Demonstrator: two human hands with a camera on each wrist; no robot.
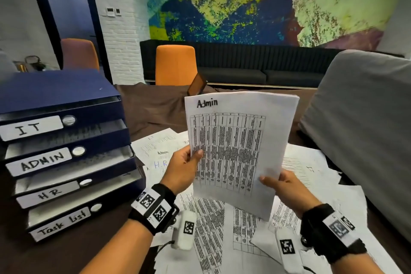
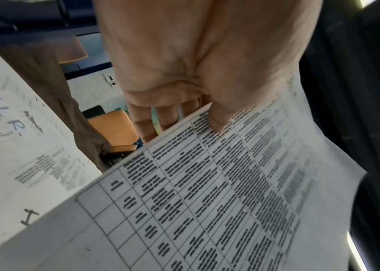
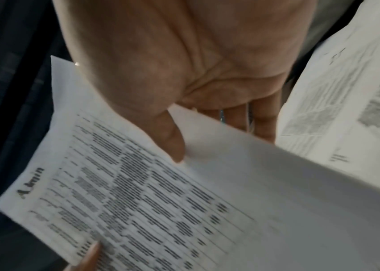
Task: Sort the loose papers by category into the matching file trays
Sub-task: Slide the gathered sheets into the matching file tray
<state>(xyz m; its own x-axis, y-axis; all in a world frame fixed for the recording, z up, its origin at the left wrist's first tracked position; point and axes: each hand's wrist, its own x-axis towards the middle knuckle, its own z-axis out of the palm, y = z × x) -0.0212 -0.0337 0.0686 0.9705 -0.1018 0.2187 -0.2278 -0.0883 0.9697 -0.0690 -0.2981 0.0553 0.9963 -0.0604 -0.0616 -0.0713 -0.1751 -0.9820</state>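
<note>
1. Papers marked "Admin" (image 1: 238, 151), a thin sheaf with a printed table on the top sheet, are held up in the air above the desk (image 1: 73, 249), between both hands and tilted a little to the right.
2. Left hand (image 1: 183, 168) pinches the sheaf's left edge, thumb pressed on the printed face and fingers curled behind it; the left wrist view shows the thumb on the table print and the fingers under the sheet.
3. Right hand (image 1: 282, 187) pinches the lower right edge the same way, thumb on front and fingers behind.
4. Both wrists wear black bands with square black-and-white markers, and small white tagged units hang below them.
5. Loose papers (image 1: 206, 229) lie scattered and overlapping on the brown desk under the hands; one to the left reads "H R" (image 1: 160, 164), another just above it "Admin".
6. File trays (image 1: 66, 155), a dark blue stack of drawers, stand on the desk to the left, labelled from top down "IT", "ADMIN", "HR" and "Task List"; each drawer is pulled partly out.
7. A grey padded chair back (image 1: 364, 129) stands near on the right.
8. Farther off are two orange chairs (image 1: 175, 64), a dark bench (image 1: 244, 66) along the wall, and a large blue, yellow and green mural (image 1: 266, 0) above it.
</note>
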